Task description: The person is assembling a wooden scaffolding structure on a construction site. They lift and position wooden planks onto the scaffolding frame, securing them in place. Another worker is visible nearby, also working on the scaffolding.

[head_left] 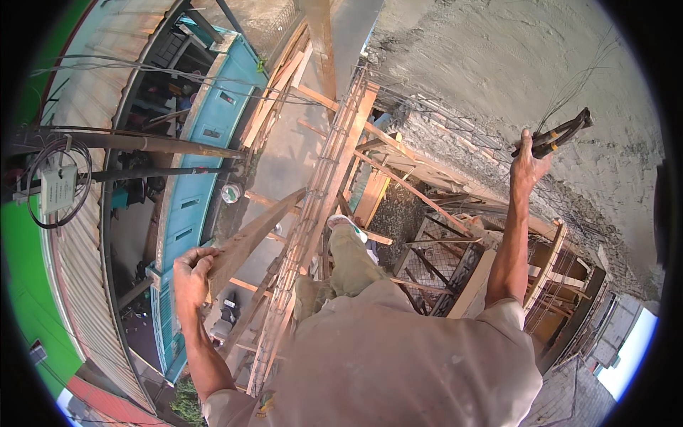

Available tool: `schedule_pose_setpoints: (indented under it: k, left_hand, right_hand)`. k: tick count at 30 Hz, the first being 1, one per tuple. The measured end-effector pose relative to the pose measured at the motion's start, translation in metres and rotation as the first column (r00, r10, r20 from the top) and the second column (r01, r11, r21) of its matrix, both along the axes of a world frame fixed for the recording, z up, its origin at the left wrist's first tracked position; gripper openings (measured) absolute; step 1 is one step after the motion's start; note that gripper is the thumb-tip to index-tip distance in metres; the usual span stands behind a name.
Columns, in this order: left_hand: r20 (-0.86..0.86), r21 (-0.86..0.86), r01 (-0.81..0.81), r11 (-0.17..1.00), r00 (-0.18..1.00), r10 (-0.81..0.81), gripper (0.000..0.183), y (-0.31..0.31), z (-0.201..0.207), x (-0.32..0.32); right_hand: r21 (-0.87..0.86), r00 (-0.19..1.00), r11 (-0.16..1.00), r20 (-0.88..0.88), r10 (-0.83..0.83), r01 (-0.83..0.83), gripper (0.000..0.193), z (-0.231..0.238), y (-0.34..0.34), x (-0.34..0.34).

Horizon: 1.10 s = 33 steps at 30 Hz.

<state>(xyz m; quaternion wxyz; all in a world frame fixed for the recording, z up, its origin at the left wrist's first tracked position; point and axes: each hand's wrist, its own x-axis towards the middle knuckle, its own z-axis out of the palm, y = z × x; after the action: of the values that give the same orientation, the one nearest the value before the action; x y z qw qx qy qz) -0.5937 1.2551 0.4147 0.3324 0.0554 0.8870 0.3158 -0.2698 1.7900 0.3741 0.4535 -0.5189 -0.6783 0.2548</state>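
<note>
My left hand point(191, 277) is closed on the near end of a long wooden plank point(250, 240), which slants away to the right. Out to the right, my right hand point(528, 169) grips dark pincers point(570, 131) with yellow bands on the handles. Several thin loose wires point(580, 80) fan out from beside that hand. Between my arms runs a long rebar cage point(324, 181) along a narrow wooden formwork board point(357, 139). My shoe point(341, 222) rests by this beam, below the plank's far end.
Wet-looking grey concrete point(455, 43) spreads at the upper right. Below the beam are a street point(281, 153), a parked motorcycle point(224, 324) and a turquoise wall point(203, 149). Overhead cables point(171, 69) and a pole point(171, 146) are at left. Timber braces point(413, 181) cross the opening at right.
</note>
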Motion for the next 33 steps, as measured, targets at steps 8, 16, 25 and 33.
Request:
schedule_pose_setpoints:
  k: [8,16,25,33]
  left_hand:
    - [-0.018,0.068,-0.008,0.998,1.0,0.009,0.03,-0.005,-0.003,-0.001]
    - [-0.1,0.059,0.025,0.998,0.995,-0.019,0.028,-0.011,-0.011,-0.003]
    - [-0.174,-0.001,0.031,1.0,0.984,-0.031,0.026,-0.012,-0.013,-0.002]
    - [-0.194,0.01,-0.025,1.0,0.981,0.027,0.026,-0.01,-0.01,0.002]
  right_hand:
    - [0.105,0.998,0.994,-0.063,0.011,-0.004,0.039,0.064,-0.003,0.029]
    - [0.174,0.965,0.95,-0.008,-0.261,0.258,0.041,0.104,-0.04,0.153]
    - [0.119,0.939,0.931,-0.064,-0.339,0.345,0.033,0.107,-0.047,0.169]
    - [0.312,0.976,0.926,-0.008,-0.219,0.21,0.037,0.138,0.0,0.105]
